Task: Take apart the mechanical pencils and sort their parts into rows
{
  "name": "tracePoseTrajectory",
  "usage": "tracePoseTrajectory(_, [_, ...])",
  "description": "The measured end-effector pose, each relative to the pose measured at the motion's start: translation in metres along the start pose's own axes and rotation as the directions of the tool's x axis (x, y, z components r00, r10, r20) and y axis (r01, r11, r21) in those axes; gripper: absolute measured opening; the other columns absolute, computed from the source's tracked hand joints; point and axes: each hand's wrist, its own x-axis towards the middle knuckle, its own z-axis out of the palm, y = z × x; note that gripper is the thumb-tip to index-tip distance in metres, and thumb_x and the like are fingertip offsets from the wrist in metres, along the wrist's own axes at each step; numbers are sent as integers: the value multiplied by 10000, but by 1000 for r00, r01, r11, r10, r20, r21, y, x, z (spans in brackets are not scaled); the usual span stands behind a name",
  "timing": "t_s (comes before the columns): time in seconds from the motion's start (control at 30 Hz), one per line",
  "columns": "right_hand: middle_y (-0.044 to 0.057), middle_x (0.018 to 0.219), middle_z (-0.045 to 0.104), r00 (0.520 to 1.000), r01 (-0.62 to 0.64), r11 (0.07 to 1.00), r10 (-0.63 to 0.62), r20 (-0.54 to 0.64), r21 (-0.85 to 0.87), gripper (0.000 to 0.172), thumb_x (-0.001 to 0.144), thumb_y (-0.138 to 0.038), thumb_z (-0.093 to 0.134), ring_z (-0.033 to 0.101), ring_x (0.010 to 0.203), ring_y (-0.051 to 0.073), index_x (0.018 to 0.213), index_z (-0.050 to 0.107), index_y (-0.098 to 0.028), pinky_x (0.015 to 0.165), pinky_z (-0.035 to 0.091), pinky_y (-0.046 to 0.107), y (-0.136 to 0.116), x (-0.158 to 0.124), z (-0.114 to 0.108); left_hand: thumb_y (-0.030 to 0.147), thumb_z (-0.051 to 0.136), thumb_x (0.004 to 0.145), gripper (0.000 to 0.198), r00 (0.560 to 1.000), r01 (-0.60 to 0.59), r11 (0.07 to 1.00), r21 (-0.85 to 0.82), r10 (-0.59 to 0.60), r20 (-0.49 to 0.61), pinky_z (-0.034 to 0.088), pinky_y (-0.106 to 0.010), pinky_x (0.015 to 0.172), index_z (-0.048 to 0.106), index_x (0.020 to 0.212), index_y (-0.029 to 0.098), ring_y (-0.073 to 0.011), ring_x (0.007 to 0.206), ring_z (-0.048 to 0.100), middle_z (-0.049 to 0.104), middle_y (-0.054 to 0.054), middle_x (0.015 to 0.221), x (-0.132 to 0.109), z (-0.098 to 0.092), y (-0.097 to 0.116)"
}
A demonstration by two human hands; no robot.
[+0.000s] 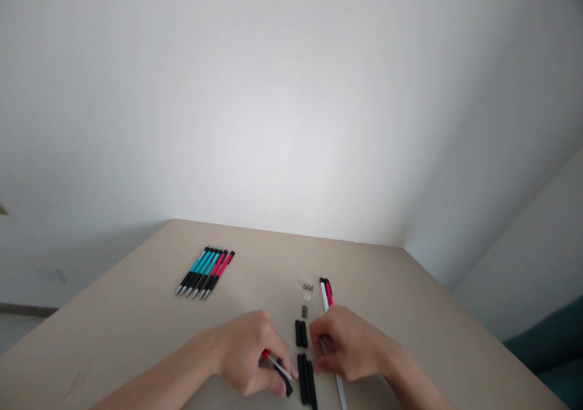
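Beige and bare over most of its top, the bench meets a plain white wall at its far edge. On the far left lies a row of pens, four teal and two red, side by side and touching, their metal tips pointing near-left.

Nearer, just left of centre, the left hand rests on the bench with its fingers curled. Thumb and forefinger pinch a slim pen piece, red at its far-left end, white along the shaft and black at the near-right end, which slants down toward the bench.

Just right of it, between the two hands, lie the black sleeves, set lengthwise. A shorter black pair sits just beyond them. Farther still are a few small metal parts, too small to tell apart.

The right hand lies near the sleeves, fingers bent inward with the tips close beside them. Whether it grips anything cannot be told. A white stick runs under this hand and shows again at its near side. A red pen lies touching the stick at the far end.
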Motion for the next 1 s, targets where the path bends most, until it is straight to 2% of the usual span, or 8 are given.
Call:
tracePoseTrajectory(0.27, [-95, 519, 440, 999, 45, 998, -46, 17, 46, 336, 638, -166, 701, 421, 483, 68, 967, 673, -229, 502, 261, 178, -7, 0, -2, 200, 728, 700, 232, 1000, 14, 1000, 0, -14, -16, 434, -215, 526, 761, 929, 204, -149, 594, 656, 763, -25, 837, -1, -2, -6])
tracePoseTrajectory(0.5, [-86, 532, 455, 999, 33, 999, -34, 3, 21, 275, 659, -196, 701, 431, 492, 68, 930, 705, -243, 511, 270, 180, -6, 1, -1, 198, 734, 698, 248, 1000, 6, 1000, 10, -6, -25, 427, -214, 515, 758, 945, 203, -140, 567, 639, 764, -22, 832, -1, -1, -3])
tracePoseTrajectory(0.73, [-74, 552, 489, 999, 40, 999, -40, 28, -1, 247, 670, -228, 705, 455, 513, 74, 916, 713, -234, 509, 284, 174, -6, 1, -2, 198, 720, 706, 242, 1000, 5, 1000, -7, -5, -27, 472, -207, 587, 755, 943, 229, -158, 653, 681, 763, -15, 860, -1, 0, -4])
tracePoseTrajectory(1.0, [-60, 555, 524, 999, 41, 999, -41, 14, 0, 212, 682, -233, 698, 469, 526, 87, 893, 722, -226, 530, 302, 183, -8, 1, -2, 172, 728, 691, 246, 1000, 9, 1000, -12, -10, -22, 470, -214, 588, 757, 931, 220, -166, 677, 692, 763, -14, 874, 0, -1, -2])
